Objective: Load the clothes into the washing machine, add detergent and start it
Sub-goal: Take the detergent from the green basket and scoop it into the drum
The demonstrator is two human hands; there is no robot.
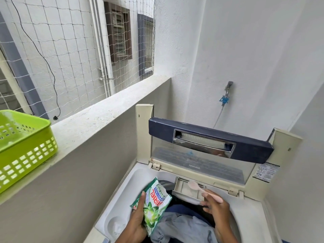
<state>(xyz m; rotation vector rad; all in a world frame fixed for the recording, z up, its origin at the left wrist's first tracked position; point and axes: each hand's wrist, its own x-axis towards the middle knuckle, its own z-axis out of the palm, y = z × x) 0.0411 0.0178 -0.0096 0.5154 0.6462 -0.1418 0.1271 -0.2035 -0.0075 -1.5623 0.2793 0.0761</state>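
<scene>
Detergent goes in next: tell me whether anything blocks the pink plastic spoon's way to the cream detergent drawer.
Nothing visible does. The pink plastic spoon in the right hand has its bowl over the open cream detergent drawer.

The detergent packet (154, 204) is green and white with red lettering. The spoon (201, 189) is pale pink. The washing machine (254, 214) is cream, its lid (210, 135) framed in navy blue. The clothes (184, 227) are grey-blue and dark navy. The basket (26, 142) is lime green with a grid of slots. The hose connector (224, 99) is blue.
</scene>
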